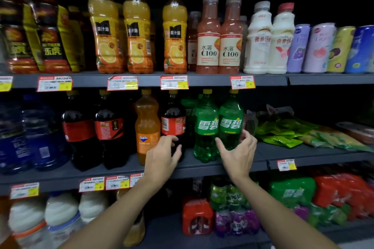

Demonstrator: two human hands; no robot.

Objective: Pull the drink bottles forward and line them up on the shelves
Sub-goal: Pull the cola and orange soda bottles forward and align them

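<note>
Two bare hands are up at the middle shelf (232,164), both spread wide and gripping nothing. The left hand (162,157) curls loosely in front of the lower body of a dark cola bottle (173,125) with a red label, fingertips right at its surface, though whether they actually touch is hard to tell. The right hand (239,154) cups around the base of the right-hand green Sprite bottle (230,121), thumb on one side, fingers reaching past the other, not clamped on. Its twin, the left green Sprite bottle (206,127), stands just beside, touching shoulder to shoulder. An orange Fanta bottle (146,125) stands left of the cola, nearer the shelf's front edge. Further left, two more cola bottles (95,129) stand upright. Flat green packets (283,131) lie right of the Sprites.
</note>
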